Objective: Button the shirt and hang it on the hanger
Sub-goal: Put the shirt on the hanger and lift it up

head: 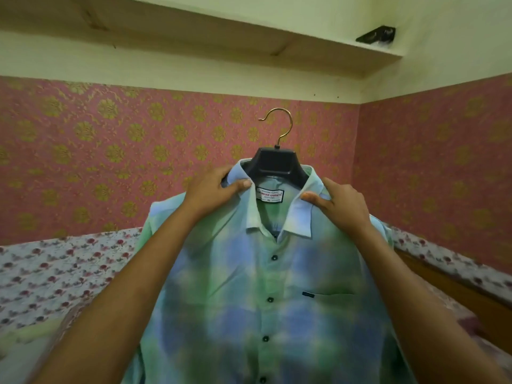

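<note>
- Green-and-blue checked cloth filled both grips: the left hand (219,187) pinched the collar (300,214) of the shirt (263,295) on its own side, thumb in front and fingers curled behind.
- The right hand (339,203) gripped the opposite collar leaf, thumb pressed on the cloth and forefinger laid up along the collar edge.
- The shirt hung straight down from the two hands, front towards the camera and long axis vertical. Its dark buttons (270,299) looked fastened down the placket as far as the frame reached, while the throat stood open over a white label (269,194).
- The black hanger (277,164) sat inside the shoulders, its bar running side to side between the hands, with only its neck showing above the collar.
- Its brass hook (278,128) rose above and midway between the hands, neither clearly nearer, though the left sat a little higher. It caught on nothing, and no rail or peg was in view.
- By my judgement the buttoning was done and the shirt seated, so the remaining step turned on lifting that hook to some support.
- Behind and below lay a bed (55,273) in a flowered sheet, with a wooden edge at the right.
- Pink wallpaper (110,134) with gold motifs covered the walls, under a pale shelf (249,45) carrying a small dark object (376,36).
</note>
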The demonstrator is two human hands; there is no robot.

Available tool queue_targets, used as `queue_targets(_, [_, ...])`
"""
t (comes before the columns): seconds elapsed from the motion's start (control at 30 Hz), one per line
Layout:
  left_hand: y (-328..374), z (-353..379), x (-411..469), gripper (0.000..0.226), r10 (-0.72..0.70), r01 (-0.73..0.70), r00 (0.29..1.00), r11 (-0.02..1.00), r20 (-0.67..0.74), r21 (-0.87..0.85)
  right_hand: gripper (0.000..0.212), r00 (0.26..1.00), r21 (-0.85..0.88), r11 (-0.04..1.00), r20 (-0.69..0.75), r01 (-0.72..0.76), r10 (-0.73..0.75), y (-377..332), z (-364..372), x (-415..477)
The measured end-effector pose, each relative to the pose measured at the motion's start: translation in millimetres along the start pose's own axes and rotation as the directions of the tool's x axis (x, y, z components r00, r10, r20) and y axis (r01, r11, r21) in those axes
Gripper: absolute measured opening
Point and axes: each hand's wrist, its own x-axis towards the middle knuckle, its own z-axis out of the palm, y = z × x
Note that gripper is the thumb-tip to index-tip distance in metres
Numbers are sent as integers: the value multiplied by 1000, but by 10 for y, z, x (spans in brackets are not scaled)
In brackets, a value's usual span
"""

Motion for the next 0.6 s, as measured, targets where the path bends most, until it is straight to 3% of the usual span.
queue_targets(0.13, [221,-111,147,74,64,-65,998,997,7,52,81,995,-71,997,-90,-38,32,28,-236,119])
queue_targets(0.3, [297,-161,105,79,34,-37,986,999,161,17,82,989,-124,992,-147,-36,17,272,-448,162])
queue_targets(0.4, [173,-153,69,59,11,-14,977,1000,215,16,82,989,-128,991,-144,-41,22,468,-482,143])
queue_targets(0.5, [83,-136,33,51,-101,86,957,994,273,69,82,990,-132,990,-136,-46,28,559,-480,103])
queue_targets(0.6, [39,-77,6,37,-151,134,957,987,249,86,77,994,-121,992,-105,-40,27,564,-445,83])
